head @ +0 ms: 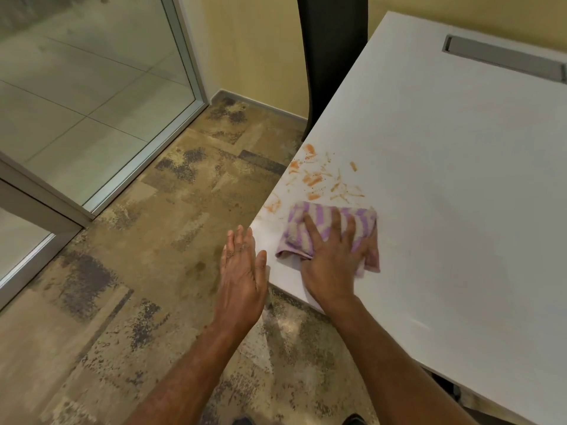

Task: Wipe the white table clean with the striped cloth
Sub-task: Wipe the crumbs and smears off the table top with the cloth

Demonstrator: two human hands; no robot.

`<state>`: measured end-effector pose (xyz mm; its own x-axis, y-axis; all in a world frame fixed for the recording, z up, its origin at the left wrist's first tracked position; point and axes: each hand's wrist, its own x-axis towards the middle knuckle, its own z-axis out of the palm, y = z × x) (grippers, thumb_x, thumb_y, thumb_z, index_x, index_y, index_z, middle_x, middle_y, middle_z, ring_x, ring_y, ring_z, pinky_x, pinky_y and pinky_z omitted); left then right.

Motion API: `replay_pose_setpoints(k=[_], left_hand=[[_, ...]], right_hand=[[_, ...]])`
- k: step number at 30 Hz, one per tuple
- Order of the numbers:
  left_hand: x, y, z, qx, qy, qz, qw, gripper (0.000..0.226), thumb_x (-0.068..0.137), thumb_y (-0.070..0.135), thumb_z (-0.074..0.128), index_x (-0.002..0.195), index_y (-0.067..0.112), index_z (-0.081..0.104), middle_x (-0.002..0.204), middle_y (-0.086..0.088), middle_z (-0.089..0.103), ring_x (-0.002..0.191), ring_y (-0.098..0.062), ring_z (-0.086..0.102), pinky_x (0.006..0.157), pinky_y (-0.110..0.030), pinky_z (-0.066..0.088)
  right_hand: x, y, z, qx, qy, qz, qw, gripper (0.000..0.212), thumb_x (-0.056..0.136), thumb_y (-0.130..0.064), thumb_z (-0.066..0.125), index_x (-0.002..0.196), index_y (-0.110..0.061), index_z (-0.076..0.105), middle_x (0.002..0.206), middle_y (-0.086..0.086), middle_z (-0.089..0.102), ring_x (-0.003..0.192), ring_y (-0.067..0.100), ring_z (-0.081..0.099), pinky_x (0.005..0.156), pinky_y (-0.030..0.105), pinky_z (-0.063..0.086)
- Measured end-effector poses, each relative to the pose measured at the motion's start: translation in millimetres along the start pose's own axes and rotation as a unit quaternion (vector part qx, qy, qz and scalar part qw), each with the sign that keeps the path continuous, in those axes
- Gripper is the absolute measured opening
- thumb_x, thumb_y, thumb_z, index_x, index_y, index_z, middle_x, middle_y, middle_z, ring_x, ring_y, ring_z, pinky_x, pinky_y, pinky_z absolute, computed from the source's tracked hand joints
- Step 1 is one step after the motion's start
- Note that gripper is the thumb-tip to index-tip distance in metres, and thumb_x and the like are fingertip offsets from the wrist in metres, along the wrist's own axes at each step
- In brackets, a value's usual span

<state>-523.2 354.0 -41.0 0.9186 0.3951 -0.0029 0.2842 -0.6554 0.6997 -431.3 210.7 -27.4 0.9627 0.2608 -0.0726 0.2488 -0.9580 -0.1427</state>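
Observation:
The white table point(445, 185) fills the right of the view, its corner near me. Orange smears point(319, 179) streak the tabletop close to its left edge. Just below them lies the folded purple-and-cream striped cloth point(310, 219). My right hand point(333, 256) presses flat on the cloth with spread, straight fingers. My left hand point(242, 265) hovers beside the table's left edge with fingers straight, holding nothing; its thumb is near the edge.
A grey cable slot point(503, 58) is set into the tabletop at the far right. A dark chair back point(331, 56) stands behind the table's left edge. Glass partition point(92, 96) with metal frame at left; mottled brown floor point(138, 271) below.

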Motion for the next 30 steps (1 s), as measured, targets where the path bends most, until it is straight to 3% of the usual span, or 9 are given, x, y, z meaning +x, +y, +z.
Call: replay_pose_setpoints(k=[4, 8, 12, 14, 16, 19, 21, 23, 30], left_hand=[[1, 1, 1, -0.059, 0.028, -0.026, 0.998, 0.056, 0.111, 0.042, 0.025, 0.163, 0.024, 0.017, 0.170, 0.014, 0.007, 0.156, 0.005, -0.009, 0.128, -0.028, 0.003], [3, 4, 1, -0.091, 0.052, -0.039, 0.994, 0.051, 0.111, 0.037, 0.030, 0.160, 0.024, 0.025, 0.167, 0.016, 0.015, 0.158, 0.000, 0.001, 0.129, -0.031, 0.012], [3, 7, 2, -0.036, 0.036, -0.026, 0.998, 0.060, 0.109, 0.050, 0.023, 0.163, 0.024, 0.017, 0.172, 0.009, 0.010, 0.158, 0.000, -0.007, 0.129, -0.030, 0.004], [4, 8, 3, -0.009, 0.026, -0.019, 0.999, 0.067, 0.106, 0.054, 0.018, 0.164, 0.023, 0.013, 0.173, 0.007, 0.006, 0.158, -0.001, -0.011, 0.129, -0.029, 0.000], [4, 8, 3, 0.008, 0.018, -0.015, 1.000, 0.065, 0.107, 0.053, 0.018, 0.164, 0.023, 0.011, 0.173, 0.007, 0.004, 0.158, -0.001, -0.014, 0.129, -0.029, -0.004], [5, 7, 1, 0.024, 0.006, -0.012, 1.000, 0.061, 0.109, 0.048, 0.022, 0.164, 0.024, 0.007, 0.173, 0.007, -0.001, 0.156, 0.000, -0.018, 0.128, -0.027, -0.008], [8, 6, 1, 0.035, 0.002, -0.004, 0.999, 0.060, 0.109, 0.046, 0.023, 0.163, 0.027, 0.004, 0.173, 0.008, -0.003, 0.156, 0.000, -0.019, 0.129, -0.029, -0.008], [12, 7, 1, 0.038, 0.001, 0.008, 0.999, 0.058, 0.110, 0.047, 0.023, 0.161, 0.029, 0.004, 0.171, 0.010, -0.005, 0.156, 0.000, -0.019, 0.130, -0.032, -0.007], [30, 10, 7, 0.065, 0.005, 0.024, 0.998, 0.059, 0.110, 0.046, 0.023, 0.163, 0.023, 0.010, 0.171, 0.009, -0.003, 0.157, -0.005, -0.018, 0.129, -0.030, -0.009]], right_hand=[[1, -19, 1, 0.020, -0.012, -0.062, 0.998, 0.078, 0.093, -0.058, 0.051, 0.158, -0.051, 0.008, 0.172, 0.010, -0.006, 0.156, 0.040, -0.012, 0.118, 0.071, -0.006], [-15, -12, 4, 0.043, 0.001, -0.129, 0.991, 0.079, 0.089, -0.052, 0.053, 0.158, -0.047, 0.017, 0.172, 0.009, 0.003, 0.157, 0.039, -0.006, 0.120, 0.071, 0.005], [-47, 11, 8, 0.078, 0.007, -0.138, 0.987, 0.075, 0.091, -0.046, 0.056, 0.158, -0.045, 0.022, 0.172, 0.003, 0.009, 0.159, 0.033, -0.002, 0.120, 0.068, 0.017], [-64, 26, 8, 0.101, 0.016, -0.111, 0.989, 0.069, 0.088, -0.041, 0.043, 0.156, -0.043, 0.030, 0.172, 0.000, 0.012, 0.159, 0.030, 0.000, 0.120, 0.068, 0.019], [-78, 44, 7, 0.119, 0.027, -0.067, 0.990, 0.073, 0.082, -0.036, 0.046, 0.154, -0.043, 0.034, 0.172, -0.004, 0.010, 0.159, 0.026, -0.003, 0.120, 0.069, 0.017], [-83, 73, 2, 0.126, 0.052, 0.000, 0.991, 0.077, 0.079, -0.051, 0.049, 0.154, -0.040, 0.035, 0.172, -0.005, 0.011, 0.159, 0.025, -0.002, 0.122, 0.066, 0.011], [-75, 88, -3, 0.116, 0.057, 0.042, 0.991, 0.080, 0.076, -0.041, 0.063, 0.153, -0.034, 0.042, 0.171, -0.002, 0.015, 0.159, 0.030, 0.003, 0.119, 0.069, 0.017], [-62, 95, -6, 0.104, 0.061, 0.073, 0.990, 0.081, 0.073, -0.029, 0.061, 0.153, -0.031, 0.045, 0.170, 0.005, 0.018, 0.158, 0.036, 0.009, 0.117, 0.071, 0.020], [0, 85, -15, 0.081, 0.031, 0.106, 0.990, 0.089, 0.073, -0.044, 0.040, 0.160, -0.038, 0.023, 0.170, 0.015, 0.011, 0.156, 0.045, 0.000, 0.117, 0.073, 0.012]])
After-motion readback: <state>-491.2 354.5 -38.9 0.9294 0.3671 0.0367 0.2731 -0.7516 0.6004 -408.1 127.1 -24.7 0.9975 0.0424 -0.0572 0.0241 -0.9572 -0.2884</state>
